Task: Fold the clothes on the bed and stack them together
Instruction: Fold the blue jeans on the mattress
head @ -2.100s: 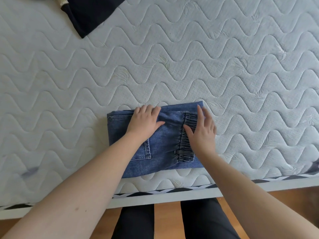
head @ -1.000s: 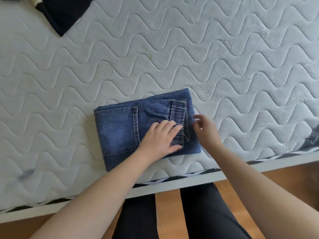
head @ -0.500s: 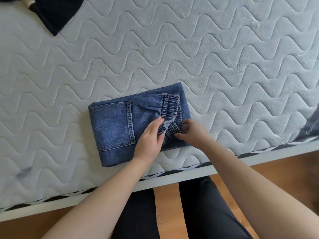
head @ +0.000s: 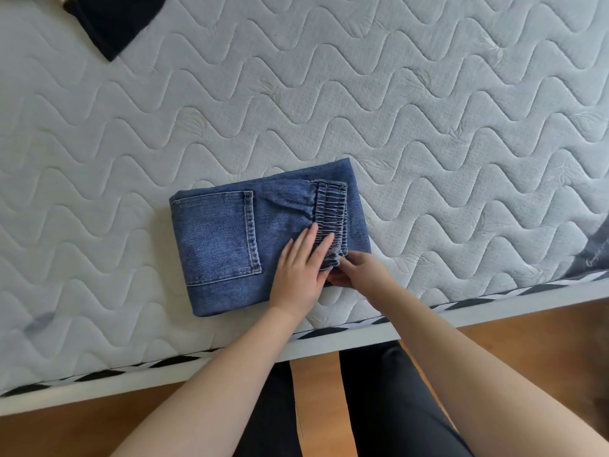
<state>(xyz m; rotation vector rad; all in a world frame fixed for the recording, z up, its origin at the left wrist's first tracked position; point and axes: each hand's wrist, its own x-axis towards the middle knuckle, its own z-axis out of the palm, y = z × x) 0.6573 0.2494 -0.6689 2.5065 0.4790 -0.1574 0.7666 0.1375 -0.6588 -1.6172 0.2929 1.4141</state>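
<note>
Pressing flat on the folded jeans (head: 263, 242), the left hand (head: 301, 268) lies with its fingers (head: 313, 240) straight and close together, their tips reaching the lower end of the gathered elastic cuff (head: 331, 211); this placement appears meant to pin the top layer so the fold does not spring open. The right hand (head: 357, 270) sits at the near right corner of the bundle, its fingers curled and pinching the bottom edge of the cuff where it bunches, probably to tuck or square that end against the layer beneath (a judgement, not an observed result). The jeans rest on the bed (head: 428, 110) close to its near edge, folded into a compact rectangle with a back pocket (head: 217, 235) facing up on the left half and a plain layer showing past the cuff on the right. They lie there within easy reach of a person standing at the bedside. A dark garment (head: 115, 21) lies at the far left corner, well apart from the jeans and cut off by the frame, so its kind and whether it is folded cannot be told. A grey item with pale lettering (head: 598, 255) enters at the right edge; only a sliver shows and the wording is unreadable. The right thumb and what it holds underneath are hidden by the left hand and the denim. No stack is visible.
</note>
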